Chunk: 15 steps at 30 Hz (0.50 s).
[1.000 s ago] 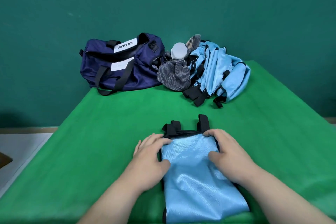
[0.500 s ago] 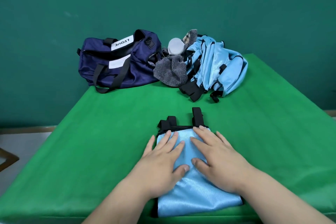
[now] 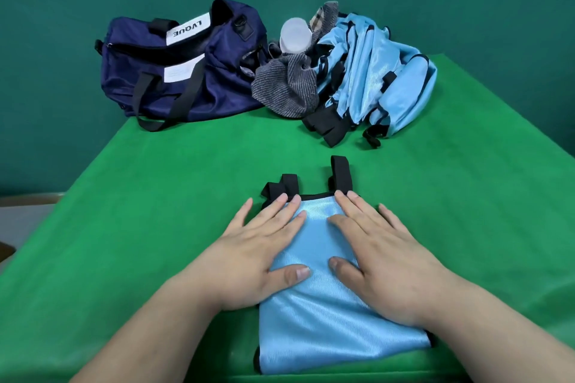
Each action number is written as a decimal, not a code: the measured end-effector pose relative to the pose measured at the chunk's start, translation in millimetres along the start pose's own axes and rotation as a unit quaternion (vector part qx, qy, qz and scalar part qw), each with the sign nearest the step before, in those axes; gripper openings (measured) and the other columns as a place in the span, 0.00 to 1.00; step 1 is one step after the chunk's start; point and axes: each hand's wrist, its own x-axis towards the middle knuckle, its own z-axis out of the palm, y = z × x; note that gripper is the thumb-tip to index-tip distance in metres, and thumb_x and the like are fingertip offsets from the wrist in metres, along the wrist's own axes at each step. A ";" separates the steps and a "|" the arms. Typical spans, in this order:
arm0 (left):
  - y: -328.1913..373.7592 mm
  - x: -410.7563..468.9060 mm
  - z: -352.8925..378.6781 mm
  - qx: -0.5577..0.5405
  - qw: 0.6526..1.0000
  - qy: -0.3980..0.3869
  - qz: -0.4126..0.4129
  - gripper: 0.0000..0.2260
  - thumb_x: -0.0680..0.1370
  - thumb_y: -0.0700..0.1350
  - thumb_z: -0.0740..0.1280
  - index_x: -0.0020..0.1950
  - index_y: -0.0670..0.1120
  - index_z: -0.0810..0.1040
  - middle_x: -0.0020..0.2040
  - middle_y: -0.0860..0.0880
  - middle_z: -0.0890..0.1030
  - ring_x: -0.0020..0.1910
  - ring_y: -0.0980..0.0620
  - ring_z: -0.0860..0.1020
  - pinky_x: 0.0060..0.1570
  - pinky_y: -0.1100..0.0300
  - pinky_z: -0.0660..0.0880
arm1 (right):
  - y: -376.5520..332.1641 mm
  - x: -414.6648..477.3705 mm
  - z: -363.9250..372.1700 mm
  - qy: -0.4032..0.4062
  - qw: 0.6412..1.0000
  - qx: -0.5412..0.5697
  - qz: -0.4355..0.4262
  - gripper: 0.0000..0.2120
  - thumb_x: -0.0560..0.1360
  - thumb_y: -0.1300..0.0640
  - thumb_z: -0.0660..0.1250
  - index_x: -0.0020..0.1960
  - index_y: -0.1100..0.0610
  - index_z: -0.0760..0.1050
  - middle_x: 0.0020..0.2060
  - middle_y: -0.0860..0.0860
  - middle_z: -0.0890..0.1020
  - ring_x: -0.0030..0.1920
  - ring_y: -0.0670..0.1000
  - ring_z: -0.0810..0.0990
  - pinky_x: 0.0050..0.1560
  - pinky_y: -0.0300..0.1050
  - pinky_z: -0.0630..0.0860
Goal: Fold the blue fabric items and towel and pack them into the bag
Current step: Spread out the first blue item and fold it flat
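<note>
A folded light blue fabric item (image 3: 329, 326) with black straps lies flat near the front edge of the green table. My left hand (image 3: 258, 255) presses flat on its left part, fingers straight and spread. My right hand (image 3: 382, 261) presses flat on its right part in the same way. At the back left stands the navy duffel bag (image 3: 174, 68), its top zip open. A heap of more light blue fabric items (image 3: 376, 74) lies at the back right, with a grey striped towel (image 3: 286, 87) bunched between heap and bag.
A white cup-like container (image 3: 295, 37) stands behind the towel. The green table (image 3: 124, 211) drops off at the left onto a pale floor. A teal wall closes the back.
My hands went from gripping the item's top corners to lying flat on it with the fingers spread, then slid outward from its middle toward its sides.
</note>
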 end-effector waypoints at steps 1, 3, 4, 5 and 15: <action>-1.7 -0.2 1.0 0.002 1.000 0.003 0.003 0.36 0.79 0.71 0.45 0.80 0.55 0.36 0.76 0.61 0.29 0.72 0.65 0.26 0.75 0.48 0.31 | 0.2 0.1 -0.1 -0.001 1.000 -0.002 0.000 0.36 0.72 0.32 0.39 0.76 0.46 0.51 0.80 0.45 0.36 0.76 0.42 0.30 0.79 0.54 0.41; -3.1 -0.7 1.7 0.006 1.000 0.004 0.004 0.35 0.79 0.70 0.44 0.80 0.55 0.36 0.76 0.61 0.29 0.73 0.64 0.26 0.75 0.48 0.31 | 0.1 -0.3 -1.2 -0.013 1.000 -0.010 0.000 0.38 0.72 0.28 0.41 0.77 0.46 0.49 0.79 0.45 0.34 0.76 0.42 0.28 0.79 0.55 0.41; -3.0 -1.2 1.2 0.012 1.000 0.002 0.002 0.35 0.79 0.69 0.43 0.80 0.55 0.36 0.76 0.61 0.29 0.72 0.64 0.26 0.75 0.48 0.31 | -0.3 -0.7 -2.3 -0.022 1.000 -0.014 0.000 0.41 0.71 0.25 0.41 0.78 0.46 0.47 0.79 0.45 0.33 0.75 0.41 0.27 0.79 0.55 0.40; -2.9 -2.1 0.4 0.018 1.000 -0.003 -0.002 0.34 0.79 0.69 0.42 0.80 0.55 0.36 0.76 0.60 0.28 0.72 0.64 0.25 0.74 0.48 0.31 | -0.8 -0.9 -3.6 -0.032 0.999 -0.018 -0.001 0.45 0.70 0.22 0.41 0.79 0.46 0.45 0.78 0.45 0.31 0.75 0.41 0.26 0.79 0.55 0.39; -10.0 -5.0 0.1 0.001 1.000 -0.029 -0.011 0.36 0.76 0.70 0.41 0.79 0.56 0.33 0.75 0.62 0.27 0.72 0.63 0.24 0.76 0.47 0.33 | -2.7 1.6 -6.4 -0.068 0.997 -0.047 -0.004 0.55 0.63 0.16 0.41 0.80 0.46 0.34 0.75 0.44 0.25 0.73 0.42 0.22 0.79 0.57 0.38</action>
